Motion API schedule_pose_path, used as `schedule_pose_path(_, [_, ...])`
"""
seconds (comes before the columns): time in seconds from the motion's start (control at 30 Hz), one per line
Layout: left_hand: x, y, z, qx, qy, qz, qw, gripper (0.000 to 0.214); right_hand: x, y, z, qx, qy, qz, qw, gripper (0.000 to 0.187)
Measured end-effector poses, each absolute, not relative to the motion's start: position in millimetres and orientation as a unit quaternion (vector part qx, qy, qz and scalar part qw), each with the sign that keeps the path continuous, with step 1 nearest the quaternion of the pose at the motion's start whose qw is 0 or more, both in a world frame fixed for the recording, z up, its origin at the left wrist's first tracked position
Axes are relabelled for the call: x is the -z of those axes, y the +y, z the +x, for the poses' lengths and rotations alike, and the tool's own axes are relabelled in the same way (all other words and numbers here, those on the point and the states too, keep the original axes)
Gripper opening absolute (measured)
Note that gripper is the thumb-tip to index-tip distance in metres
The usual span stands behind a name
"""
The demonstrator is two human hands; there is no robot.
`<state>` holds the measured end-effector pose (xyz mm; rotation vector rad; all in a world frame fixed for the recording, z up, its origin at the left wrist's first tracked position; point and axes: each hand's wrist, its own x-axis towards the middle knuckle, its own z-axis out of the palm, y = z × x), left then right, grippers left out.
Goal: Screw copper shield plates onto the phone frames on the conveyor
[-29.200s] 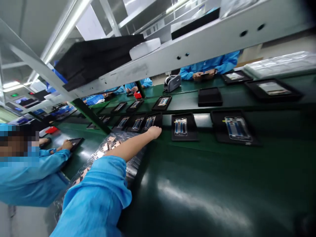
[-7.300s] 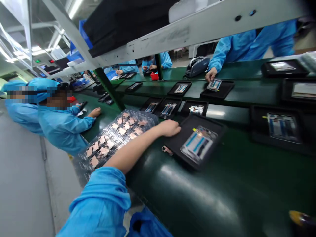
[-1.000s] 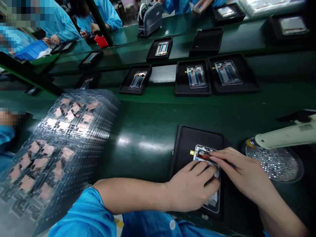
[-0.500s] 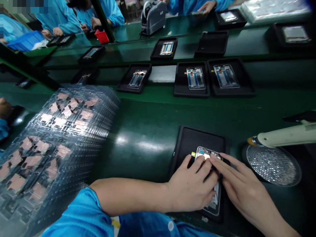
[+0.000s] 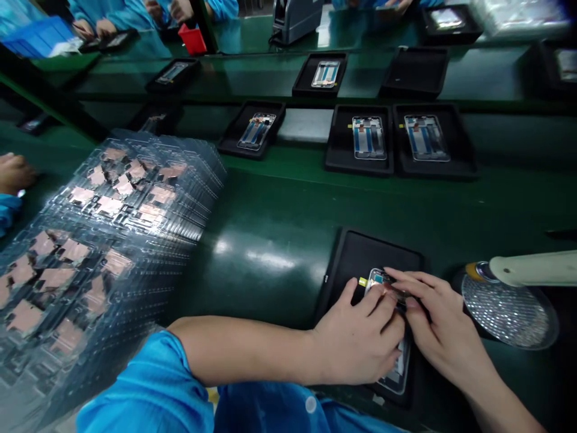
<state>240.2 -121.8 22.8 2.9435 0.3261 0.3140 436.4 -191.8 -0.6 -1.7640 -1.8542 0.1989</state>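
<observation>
An open phone frame [image 5: 396, 376] with inner parts showing lies in a black tray [image 5: 378, 249] in front of me. A yellow tab [image 5: 362, 281] sticks out at its upper left edge. My left hand [image 5: 360, 340] lies across the frame's middle, curled fingertips on its upper part. From the right, my right hand [image 5: 439, 322] reaches the upper right of the frame, its thumb and fingers drawn together there. A coppery surface shows between the fingertips. Both hands hide much of the frame, and any small part under the fingers cannot be made out.
At left stands a tall stack of clear plastic trays [image 5: 180, 198] holding copper-coloured pieces. A round glittery lamp or magnifier head [image 5: 509, 310] on a pale arm is at right. Several black trays [image 5: 358, 162] with phone frames line the back; a tape dispenser [image 5: 297, 21] and co-workers' hands [image 5: 106, 27] are beyond.
The right-hand fingers have gone from nearly straight along the frame's top edge to bent and drawn together. My left hand stays on the frame. The whole view has shifted slightly.
</observation>
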Motion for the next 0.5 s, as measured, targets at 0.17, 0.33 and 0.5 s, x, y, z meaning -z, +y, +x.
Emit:
schedule_pose_path(0.17, [-23.2,-120.8,239.9,-0.120,0.107,0.983,0.088,0.046,0.1,-196.8,441.5,-0.071,-0.711,-0.644,0.274,0.030])
schedule_pose_path(0.33, [-21.8,-122.9,240.3,-0.121,0.111,0.982,0.091,0.045,5.5,-197.0,446.3,-0.019,-0.749,-0.623,0.225,0.044])
schedule_pose_path(0.5, [-22.1,-116.7,241.4,-0.134,0.111,0.978,0.112,0.042,3.8,-206.0,445.4,-0.050,-0.751,-0.608,0.255,0.046])
